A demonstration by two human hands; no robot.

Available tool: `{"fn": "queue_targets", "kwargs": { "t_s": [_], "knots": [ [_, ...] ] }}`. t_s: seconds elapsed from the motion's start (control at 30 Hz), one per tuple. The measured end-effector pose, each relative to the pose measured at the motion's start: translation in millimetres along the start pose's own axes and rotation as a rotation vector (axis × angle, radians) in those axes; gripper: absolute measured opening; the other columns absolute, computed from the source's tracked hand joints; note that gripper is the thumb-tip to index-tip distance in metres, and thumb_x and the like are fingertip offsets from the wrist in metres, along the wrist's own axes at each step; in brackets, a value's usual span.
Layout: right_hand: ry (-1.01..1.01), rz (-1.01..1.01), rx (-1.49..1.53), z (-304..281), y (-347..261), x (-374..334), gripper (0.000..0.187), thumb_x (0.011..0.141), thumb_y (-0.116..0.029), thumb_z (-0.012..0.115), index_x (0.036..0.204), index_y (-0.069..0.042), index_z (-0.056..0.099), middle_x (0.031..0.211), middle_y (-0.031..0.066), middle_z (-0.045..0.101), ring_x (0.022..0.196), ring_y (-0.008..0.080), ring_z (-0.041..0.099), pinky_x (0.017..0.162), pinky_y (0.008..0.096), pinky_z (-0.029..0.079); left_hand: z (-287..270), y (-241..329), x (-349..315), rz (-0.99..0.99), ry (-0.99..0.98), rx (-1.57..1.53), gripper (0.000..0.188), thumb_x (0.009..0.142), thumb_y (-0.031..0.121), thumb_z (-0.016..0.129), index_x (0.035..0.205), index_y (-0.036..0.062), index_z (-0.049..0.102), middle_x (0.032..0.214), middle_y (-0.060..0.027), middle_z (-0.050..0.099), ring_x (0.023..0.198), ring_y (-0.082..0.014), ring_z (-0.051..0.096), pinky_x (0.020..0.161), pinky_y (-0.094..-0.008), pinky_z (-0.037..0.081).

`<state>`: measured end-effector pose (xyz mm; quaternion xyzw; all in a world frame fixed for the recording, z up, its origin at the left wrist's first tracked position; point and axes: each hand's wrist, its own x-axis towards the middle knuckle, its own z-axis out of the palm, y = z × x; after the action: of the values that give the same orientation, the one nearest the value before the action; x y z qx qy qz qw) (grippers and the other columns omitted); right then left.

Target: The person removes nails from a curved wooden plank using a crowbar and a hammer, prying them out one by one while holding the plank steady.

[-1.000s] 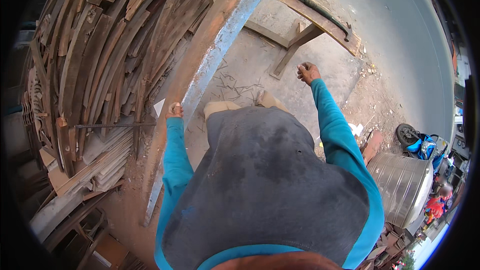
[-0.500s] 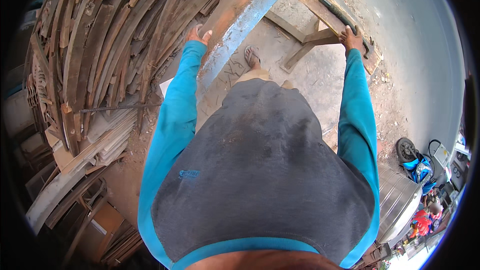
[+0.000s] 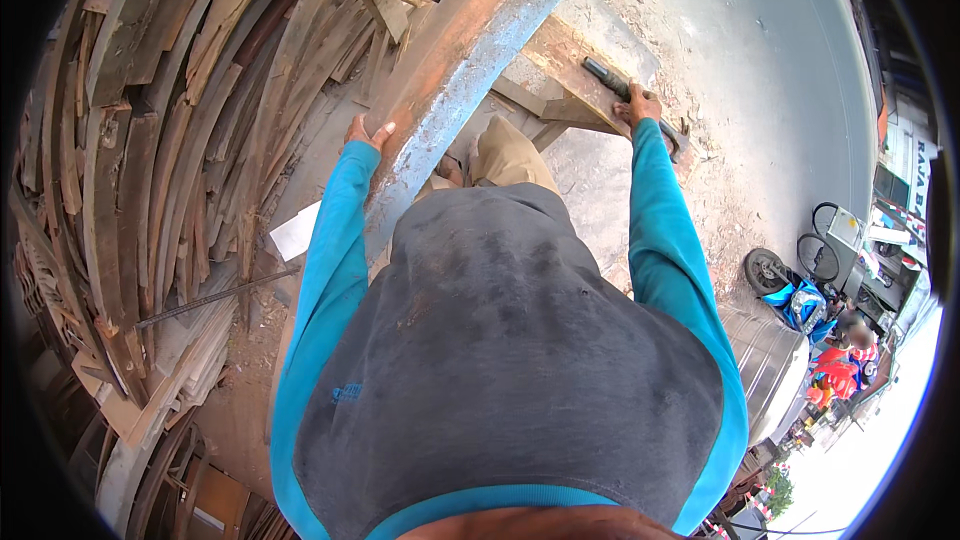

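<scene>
Two hands: left hand on one plank, right hand on one bar.

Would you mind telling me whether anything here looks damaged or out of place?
The long plank under the left hand is worn: its blue paint is scraped and patchy. A white paper scrap lies loose on the ground beside it.

Stacked planks crowd the left; bare concrete ground lies open rightward.

Site: I log an open-air timber yard | left: stacked curved planks | far: wooden workbench | right: paved road, parked motorbike
</scene>
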<state>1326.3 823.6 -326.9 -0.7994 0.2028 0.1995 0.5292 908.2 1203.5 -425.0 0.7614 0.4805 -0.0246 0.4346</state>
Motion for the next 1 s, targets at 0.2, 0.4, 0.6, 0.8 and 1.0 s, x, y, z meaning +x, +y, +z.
{"fn": "queue_targets", "kwargs": {
  "t_s": [0.2, 0.4, 0.6, 0.8, 1.0],
  "knots": [
    [0.16, -0.061, 0.174, 34, 37, -62, 0.03, 0.077, -0.012, 0.072, 0.099, 0.002, 0.058, 0.078, 0.014, 0.063, 0.054, 0.0216, 0.06, 0.041, 0.0327, 0.051, -1, -25, 17, -0.191, 0.169, 0.086, 0.072, 0.084, 0.071, 0.046, 0.125, 0.0115, 0.055, 0.12, -0.0174, 0.062, 0.114, -0.0345, 0.058, 0.103, -0.0516, 0.032],
    [0.34, -0.259, 0.066, -19, 46, -116, 0.028, 0.077, -0.008, 0.061, 0.103, -0.001, 0.053, 0.084, 0.0137, 0.061, 0.07, 0.0214, 0.062, 0.065, 0.0324, 0.053, 17, 21, 1, -0.227, 0.232, 0.143, 0.055, 0.093, 0.059, 0.042, 0.116, 0.0133, 0.063, 0.113, -0.0138, 0.066, 0.108, -0.0345, 0.06, 0.098, -0.0514, 0.035],
    [0.068, -0.395, 0.405, -15, -89, -151, 0.05, 0.084, -0.001, 0.053, 0.131, -0.001, 0.035, 0.092, 0.0176, 0.063, 0.076, 0.0214, 0.064, 0.06, 0.0322, 0.053, 26, -11, 12, 0.181, 0.483, -0.083, 0.04, 0.094, 0.04, 0.053, 0.117, 0.0091, 0.064, 0.106, -0.0156, 0.066, 0.102, -0.0361, 0.06, 0.089, -0.0416, 0.047],
    [-0.345, -0.316, 0.295, 7, -170, -120, 0.035, 0.094, -0.03, 0.056, 0.113, -0.002, 0.048, 0.076, 0.0068, 0.056, 0.058, 0.0131, 0.055, 0.048, 0.0257, 0.046, 13, 60, 5, -0.184, 0.129, -0.046, 0.059, 0.093, 0.059, 0.046, 0.116, 0.0067, 0.062, 0.109, -0.0206, 0.064, 0.104, -0.0379, 0.06, 0.093, -0.0429, 0.045],
    [-0.444, -0.677, 0.216, 70, -231, -133, 0.031, 0.095, -0.036, 0.059, 0.092, -0.007, 0.049, 0.063, -0.0004, 0.049, 0.048, 0.0073, 0.046, 0.042, 0.0228, 0.038, -5, 6, 16, -0.223, 0.195, 0.041, 0.07, 0.09, 0.069, 0.037, 0.116, 0.0065, 0.058, 0.118, -0.0243, 0.06, 0.114, -0.0414, 0.055, 0.097, -0.0448, 0.042]
  ]
}}
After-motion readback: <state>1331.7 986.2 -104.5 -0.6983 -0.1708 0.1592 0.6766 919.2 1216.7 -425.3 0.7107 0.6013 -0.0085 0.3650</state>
